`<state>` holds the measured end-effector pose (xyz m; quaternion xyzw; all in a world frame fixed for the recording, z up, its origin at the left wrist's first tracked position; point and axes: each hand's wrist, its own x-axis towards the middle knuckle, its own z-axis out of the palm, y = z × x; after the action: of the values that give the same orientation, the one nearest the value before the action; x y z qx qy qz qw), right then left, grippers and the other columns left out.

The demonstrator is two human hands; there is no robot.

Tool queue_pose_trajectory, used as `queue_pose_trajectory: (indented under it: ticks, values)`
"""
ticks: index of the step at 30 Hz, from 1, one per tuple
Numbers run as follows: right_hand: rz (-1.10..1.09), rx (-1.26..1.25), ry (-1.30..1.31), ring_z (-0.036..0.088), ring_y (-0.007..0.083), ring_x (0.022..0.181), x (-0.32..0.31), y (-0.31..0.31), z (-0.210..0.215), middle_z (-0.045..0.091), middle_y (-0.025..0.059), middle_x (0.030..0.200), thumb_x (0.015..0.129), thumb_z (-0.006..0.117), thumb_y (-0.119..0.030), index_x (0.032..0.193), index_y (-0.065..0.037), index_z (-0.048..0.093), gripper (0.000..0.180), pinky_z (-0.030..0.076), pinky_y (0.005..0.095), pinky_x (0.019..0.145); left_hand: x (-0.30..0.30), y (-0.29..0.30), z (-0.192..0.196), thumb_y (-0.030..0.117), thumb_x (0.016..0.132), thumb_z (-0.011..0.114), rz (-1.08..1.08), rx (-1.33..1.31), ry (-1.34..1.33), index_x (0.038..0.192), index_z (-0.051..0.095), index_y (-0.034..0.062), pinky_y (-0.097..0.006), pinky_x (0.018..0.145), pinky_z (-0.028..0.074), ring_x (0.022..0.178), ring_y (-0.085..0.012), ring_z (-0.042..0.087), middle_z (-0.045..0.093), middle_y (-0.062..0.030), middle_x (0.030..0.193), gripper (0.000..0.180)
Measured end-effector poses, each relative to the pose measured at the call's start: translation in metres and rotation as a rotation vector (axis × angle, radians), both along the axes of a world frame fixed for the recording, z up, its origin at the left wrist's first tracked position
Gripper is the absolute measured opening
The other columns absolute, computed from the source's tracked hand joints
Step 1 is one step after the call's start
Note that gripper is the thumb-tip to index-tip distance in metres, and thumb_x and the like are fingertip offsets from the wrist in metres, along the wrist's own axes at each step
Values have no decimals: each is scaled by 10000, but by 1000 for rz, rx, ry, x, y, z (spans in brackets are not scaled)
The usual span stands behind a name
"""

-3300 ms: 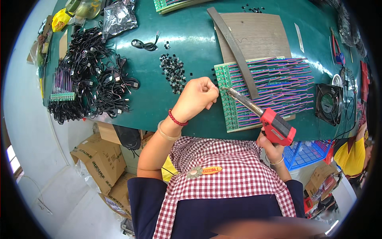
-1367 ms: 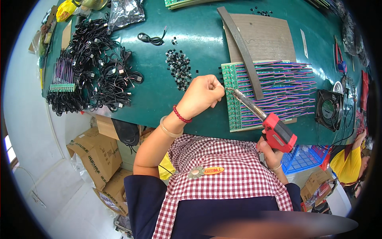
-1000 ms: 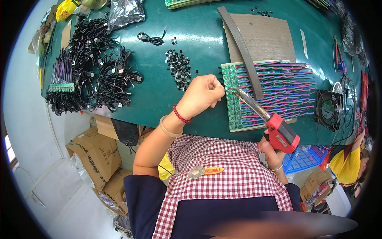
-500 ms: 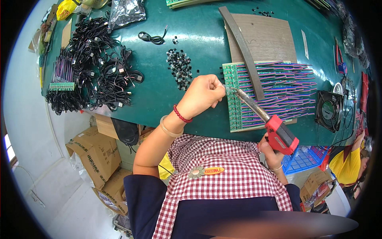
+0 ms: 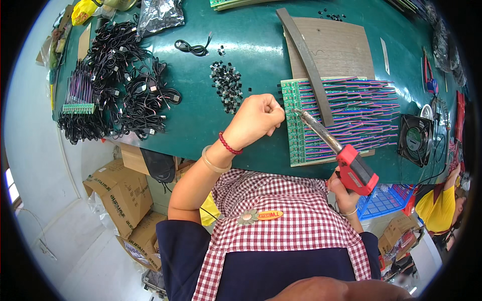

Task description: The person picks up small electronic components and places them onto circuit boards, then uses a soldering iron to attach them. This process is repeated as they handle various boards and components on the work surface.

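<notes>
My left hand [image 5: 257, 118] is closed in a pinch at the left edge of a green circuit board panel [image 5: 293, 145]. Whatever its fingertips hold, if anything, is too small to make out. In my right hand [image 5: 344, 194] is a red and black soldering gun [image 5: 357, 170], its metal barrel slanting up and left. The tip ends over the panel's left strip, a short way from my left fingertips. Rows of thin coloured wires [image 5: 356, 113] run rightward from the panel. Across them lies a dark flat bar [image 5: 307, 65].
A pile of small black connectors [image 5: 226, 85] lies left of the panel, with bundled black cables [image 5: 143, 100] farther left. A wooden board [image 5: 336, 45] sits behind the panel. At right stands a black fan [image 5: 415, 139]; a blue basket [image 5: 384, 200] is below the table edge.
The soldering gun and my right hand have shifted slightly to the right, drawing the tip a little away from my left fingertips. My left hand stays in place.
</notes>
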<state>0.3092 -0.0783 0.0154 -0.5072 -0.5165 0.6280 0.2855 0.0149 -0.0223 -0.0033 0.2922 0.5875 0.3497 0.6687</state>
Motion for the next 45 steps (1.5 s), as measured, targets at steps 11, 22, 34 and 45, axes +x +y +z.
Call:
queue_pose_trajectory:
  ticks: [11, 22, 34, 45]
  values:
    - [-74, -15, 93, 533, 125, 618, -10, 11, 16, 557, 55, 722, 768, 586, 15, 996, 32, 543, 232, 441, 254, 562, 0, -1, 3, 93, 834, 542, -1, -11, 9, 747, 502, 29, -177, 403, 349, 463, -39, 470, 547, -13, 620, 115]
    - [-124, 51, 137, 426, 124, 477, -21, 17, 15, 455, 56, 588, 780, 594, -111, 1116, 35, 437, 399, 370, 256, 458, -22, -5, 19, 74, 769, 613, -70, 448, 1128, 816, 533, 14, -304, 532, 465, 587, -215, 591, 599, -81, 695, 110]
    - [-168, 56, 275, 412, 123, 487, -32, 24, 27, 435, 48, 585, 800, 571, -126, 1147, 20, 402, 413, 368, 255, 457, -19, -9, 18, 9, 764, 605, -30, 494, 1120, 838, 510, 15, -295, 541, 465, 627, -186, 562, 536, -71, 791, 120]
    - [198, 55, 182, 509, 126, 750, -65, 34, 39, 508, 58, 829, 796, 578, 26, 1206, -34, 376, 461, 442, 273, 665, 58, -61, 50, -10, 766, 662, 117, 406, -241, 819, 594, -21, -231, 635, 478, 747, -111, 575, 588, -81, 846, 87]
